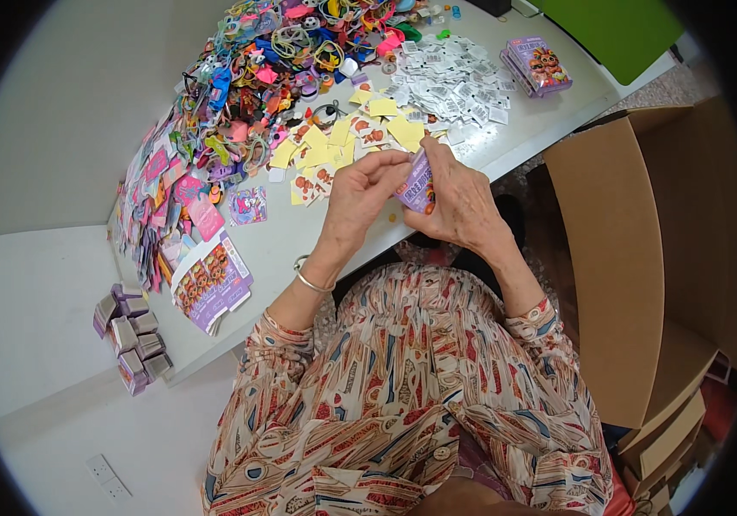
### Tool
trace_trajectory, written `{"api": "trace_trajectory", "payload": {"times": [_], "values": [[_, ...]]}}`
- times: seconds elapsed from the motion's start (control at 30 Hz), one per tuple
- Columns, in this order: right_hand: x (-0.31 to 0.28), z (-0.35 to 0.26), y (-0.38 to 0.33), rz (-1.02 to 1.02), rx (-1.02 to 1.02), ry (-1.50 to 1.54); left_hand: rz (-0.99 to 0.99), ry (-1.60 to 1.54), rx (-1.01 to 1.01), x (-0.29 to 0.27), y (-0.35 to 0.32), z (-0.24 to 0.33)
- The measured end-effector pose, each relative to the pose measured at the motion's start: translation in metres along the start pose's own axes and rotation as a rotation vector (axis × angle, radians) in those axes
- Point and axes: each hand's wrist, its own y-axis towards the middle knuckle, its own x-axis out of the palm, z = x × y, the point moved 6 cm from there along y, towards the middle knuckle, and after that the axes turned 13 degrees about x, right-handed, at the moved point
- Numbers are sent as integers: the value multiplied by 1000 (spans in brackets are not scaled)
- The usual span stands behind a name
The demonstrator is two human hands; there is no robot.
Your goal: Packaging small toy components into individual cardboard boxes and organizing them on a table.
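Above the table's front edge, a small purple printed cardboard box [421,187] is held between my two hands. My right hand [464,199] wraps round its right side, thumb below and fingers at the top. At its left edge, the fingers of my left hand [362,196] are closed in a pinch. Just beyond my hands lie yellow and white picture stickers [317,155], spread loosely. Behind them is a heap of small white printed packets [458,82]. Flat purple box blanks [214,284] lie stacked to the left of my left forearm.
A large pile of colourful hair ties and trinkets [274,60] covers the back left, with pink cards [158,198] beside it. Finished-looking purple boxes [540,67] sit at the back right. More boxes [134,335] stand off the left edge. A big open carton [613,267] is at my right.
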Motion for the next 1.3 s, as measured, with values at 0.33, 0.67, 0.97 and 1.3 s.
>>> {"api": "trace_trajectory", "payload": {"times": [0.33, 0.67, 0.97, 1.3], "values": [[3, 0, -4, -16, -18, 30, 82, 375, 200, -1, -10, 5], [11, 3, -7, -33, 4, 45, 15, 794, 307, 12, -18, 21], [9, -5, -9, 43, -76, 115, -125, 966, 616, 27, -32, 40], [10, 5, -2, 78, -52, 146, 143, 529, 357, 6, -25, 11]]}}
